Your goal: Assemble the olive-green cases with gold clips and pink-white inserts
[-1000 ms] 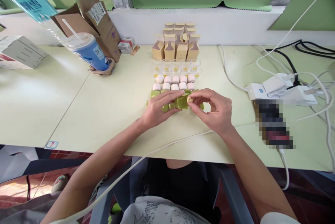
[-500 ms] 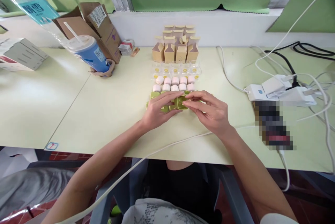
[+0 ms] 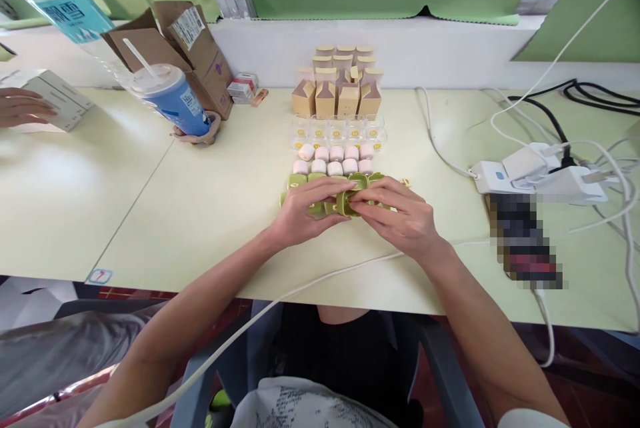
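Note:
Both my hands meet over a cluster of small green cases [image 3: 300,181] at the middle of the pale table [image 3: 215,215]. My left hand [image 3: 305,211] and my right hand [image 3: 397,215] together pinch one green case [image 3: 345,203], fingertips touching it from both sides. Just behind lie two rows of small pink-white earbud-like cases [image 3: 334,160], then clear plastic trays with yellow dots [image 3: 337,131], then a stack of small tan cartons [image 3: 340,85].
A blue cup with a straw [image 3: 173,101] and an open cardboard box [image 3: 185,48] stand at the back left. Another person's hand [image 3: 23,108] rests by a white box [image 3: 57,98] at the far left. A power strip and cables [image 3: 540,171] lie on the right.
My right hand has lowered and closed in on the green case beside my left. Another person's hand has come into view at the far left.

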Tool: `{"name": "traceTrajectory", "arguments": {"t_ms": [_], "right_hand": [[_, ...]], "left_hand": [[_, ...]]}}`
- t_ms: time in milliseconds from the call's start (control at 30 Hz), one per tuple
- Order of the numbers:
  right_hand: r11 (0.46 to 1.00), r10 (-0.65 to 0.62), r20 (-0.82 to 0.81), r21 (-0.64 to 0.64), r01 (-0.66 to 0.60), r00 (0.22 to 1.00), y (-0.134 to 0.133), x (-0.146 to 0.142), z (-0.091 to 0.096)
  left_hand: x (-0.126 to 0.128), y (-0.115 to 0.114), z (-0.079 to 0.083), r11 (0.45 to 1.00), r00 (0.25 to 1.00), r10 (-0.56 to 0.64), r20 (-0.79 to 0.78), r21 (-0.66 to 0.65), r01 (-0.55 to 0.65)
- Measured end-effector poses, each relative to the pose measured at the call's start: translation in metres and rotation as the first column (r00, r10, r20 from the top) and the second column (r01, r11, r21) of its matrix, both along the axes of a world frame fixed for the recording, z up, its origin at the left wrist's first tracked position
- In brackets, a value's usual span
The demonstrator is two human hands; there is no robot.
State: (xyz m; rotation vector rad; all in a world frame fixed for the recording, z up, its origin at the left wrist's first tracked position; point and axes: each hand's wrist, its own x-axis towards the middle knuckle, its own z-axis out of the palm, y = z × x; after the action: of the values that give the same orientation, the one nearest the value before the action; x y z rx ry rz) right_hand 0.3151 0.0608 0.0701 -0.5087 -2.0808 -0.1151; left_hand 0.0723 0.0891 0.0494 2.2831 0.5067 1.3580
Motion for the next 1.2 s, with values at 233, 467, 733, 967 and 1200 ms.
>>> {"name": "traceTrajectory", "arguments": {"t_ms": [233,467,733,967,1200], "right_hand": [[0.999,0.036,0.028,0.004,-0.036,0.999,0.0,-0.001,0.0],[0.994,0.087,0.028,-0.063,-0.085,0.996,-0.002,-0.004,-0.001],[0.998,-0.056,-0.166,-0.033,0.052,0.985,0.001,-0.006,-0.005],[0.993,-0.017,-0.138,-0.115,0.001,0.99,-0.003,-0.009,-0.009],[0.997,-0.019,-0.152,-0.079,0.007,0.988,0.0,-0.01,-0.015]], "left_hand": [[-0.004,0.003,0.001,0.998,0.999,-0.044,-0.028,-0.056,0.043],[-0.004,0.003,-0.002,0.944,0.988,-0.144,0.058,-0.292,0.155],[-0.004,0.004,-0.004,0.701,0.953,-0.081,0.292,-0.663,0.263],[-0.004,0.003,0.0,0.679,0.946,-0.073,0.316,-0.679,0.279],[-0.001,0.0,-0.003,0.626,0.936,-0.057,0.348,-0.718,0.305]]}}
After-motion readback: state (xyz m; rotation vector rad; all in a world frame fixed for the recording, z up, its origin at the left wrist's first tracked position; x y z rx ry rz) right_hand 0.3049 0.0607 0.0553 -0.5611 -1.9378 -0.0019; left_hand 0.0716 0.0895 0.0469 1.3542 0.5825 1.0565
